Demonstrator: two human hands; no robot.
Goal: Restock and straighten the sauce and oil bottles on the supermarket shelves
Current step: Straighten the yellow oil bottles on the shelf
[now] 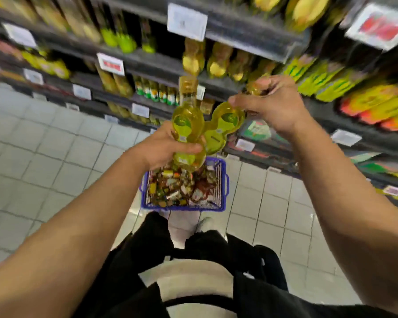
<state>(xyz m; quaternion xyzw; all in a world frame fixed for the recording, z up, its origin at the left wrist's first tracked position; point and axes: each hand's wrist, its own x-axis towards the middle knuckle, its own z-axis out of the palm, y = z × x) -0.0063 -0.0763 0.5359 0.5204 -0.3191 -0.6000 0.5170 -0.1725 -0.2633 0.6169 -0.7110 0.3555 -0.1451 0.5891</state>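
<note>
My left hand (163, 146) grips the waist of a yellow oil bottle (188, 120) that stands almost upright, its gold cap pointing at the shelves. My right hand (274, 104) holds a second yellow oil bottle (225, 125) by its neck, the body tilted down and left so that it touches the first bottle. Both bottles hang in the air in front of the dark shelves (147, 63), where more oil bottles (218, 60) stand in rows. The frame is blurred by motion.
A blue wire basket (223, 180) full of small packets sits on the tiled floor below my hands, just ahead of my feet. White price tags (186, 21) hang on the shelf edges. Green and yellow pouches (319, 76) fill the shelves at the right.
</note>
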